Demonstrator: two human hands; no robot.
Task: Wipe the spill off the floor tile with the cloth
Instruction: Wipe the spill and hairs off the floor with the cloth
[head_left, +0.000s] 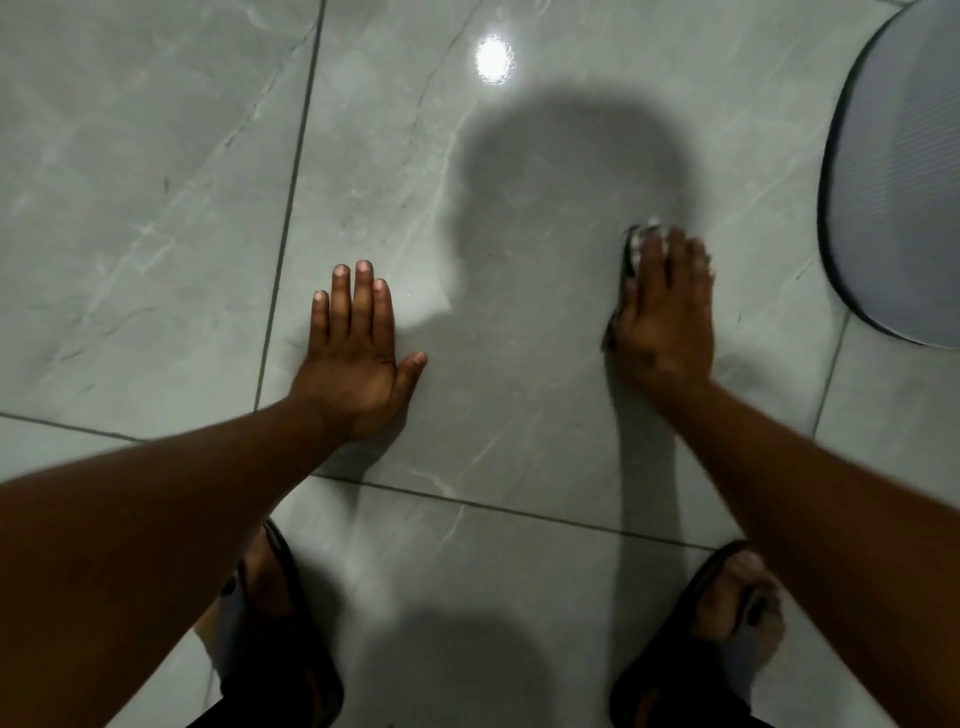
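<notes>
A: Where was the cloth (631, 260)?
B: Pressed flat under the right hand (665, 317) on the grey floor tile (519, 364), only its edge peeking out by the fingers.
A: And the left hand (353, 353)?
B: Empty, palm down, fingers spread flat on the same tile; 2 sandalled feet stood below.

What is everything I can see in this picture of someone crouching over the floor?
floor tiles: several, glossy grey marbled, dark grout lines, filling the view
light reflection: one, white, top centre
mat: one, pale grey with dark rim, right edge
cloth: one, dark and white, mostly hidden under the right hand
sandals: two, black, bottom
left hand: flat on the tile, empty
right hand: pressing the cloth down, blurred
</notes>
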